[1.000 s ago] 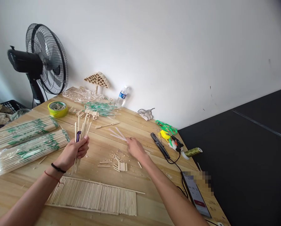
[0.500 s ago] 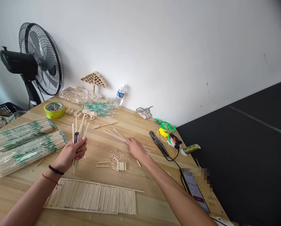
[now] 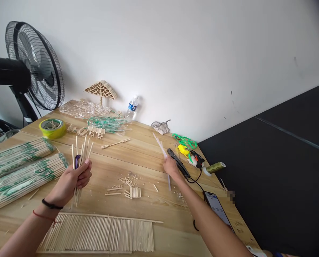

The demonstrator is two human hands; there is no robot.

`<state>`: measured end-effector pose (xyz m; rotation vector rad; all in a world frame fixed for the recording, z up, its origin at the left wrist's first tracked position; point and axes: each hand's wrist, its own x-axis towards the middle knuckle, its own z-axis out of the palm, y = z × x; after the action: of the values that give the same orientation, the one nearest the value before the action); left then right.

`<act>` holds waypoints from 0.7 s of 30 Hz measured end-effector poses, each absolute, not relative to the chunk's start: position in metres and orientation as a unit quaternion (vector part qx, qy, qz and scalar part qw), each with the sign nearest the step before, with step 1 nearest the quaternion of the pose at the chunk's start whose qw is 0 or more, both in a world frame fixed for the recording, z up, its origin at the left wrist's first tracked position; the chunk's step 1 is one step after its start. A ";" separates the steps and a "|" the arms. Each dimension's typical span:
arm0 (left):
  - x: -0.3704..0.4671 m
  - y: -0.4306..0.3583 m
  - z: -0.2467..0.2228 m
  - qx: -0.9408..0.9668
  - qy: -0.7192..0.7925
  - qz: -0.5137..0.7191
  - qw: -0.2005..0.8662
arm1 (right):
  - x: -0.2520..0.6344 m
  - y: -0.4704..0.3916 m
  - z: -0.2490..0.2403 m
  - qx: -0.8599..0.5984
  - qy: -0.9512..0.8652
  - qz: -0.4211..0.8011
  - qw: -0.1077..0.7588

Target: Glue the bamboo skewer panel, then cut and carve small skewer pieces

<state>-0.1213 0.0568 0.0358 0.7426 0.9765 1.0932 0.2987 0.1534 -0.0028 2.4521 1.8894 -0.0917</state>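
My left hand (image 3: pixel 77 176) is closed around a loose bundle of wooden sticks (image 3: pixel 83 151), which point upward, and a small purple object (image 3: pixel 77 161) pokes out among them. My right hand (image 3: pixel 171 167) grips a few translucent glue sticks (image 3: pixel 159 142) just left of the black utility knife (image 3: pixel 178 162). Below my hands lies a flat panel of side-by-side sticks (image 3: pixel 100 232), edged by long sticks. Between my hands, cut stick pieces (image 3: pixel 135 192) and crumbs (image 3: pixel 129 178) are scattered on the wood.
Bagged sticks (image 3: pixel 28 175) lie at left near a yellow tape roll (image 3: pixel 52 132). Farther back are a stick-built tree (image 3: pixel 101 90), green-printed plastic (image 3: pixel 106 124) and a water bottle (image 3: pixel 132 108). On the right sit a glue gun (image 3: pixel 198 159), thread spool (image 3: pixel 215 168) and phone (image 3: pixel 217 210).
My right hand has moved right with the glue sticks, now beside the utility knife, and they stand more upright. My left hand still grips the wooden sticks. The view has shifted slightly right.
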 end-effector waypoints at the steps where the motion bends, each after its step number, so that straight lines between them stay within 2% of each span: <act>1: -0.121 0.057 0.035 0.332 0.437 0.485 0.682 | 0.306 0.160 -0.005 0.807 0.589 -0.027 0.025; 9: -0.124 0.061 0.034 0.334 0.459 0.487 0.664 | 0.313 0.203 -0.018 0.805 0.593 0.013 0.003; 15: -0.124 0.061 0.033 0.343 0.459 0.476 0.667 | 0.310 0.192 -0.015 0.699 0.715 0.010 0.000; 21: -0.123 0.059 0.033 0.344 0.455 0.479 0.667 | 0.298 0.143 -0.010 0.577 0.816 -0.024 -0.004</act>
<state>-0.1231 0.0594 0.0327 0.7754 1.0260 1.0810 0.2983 0.1427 -0.0103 1.8165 2.5711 -0.0765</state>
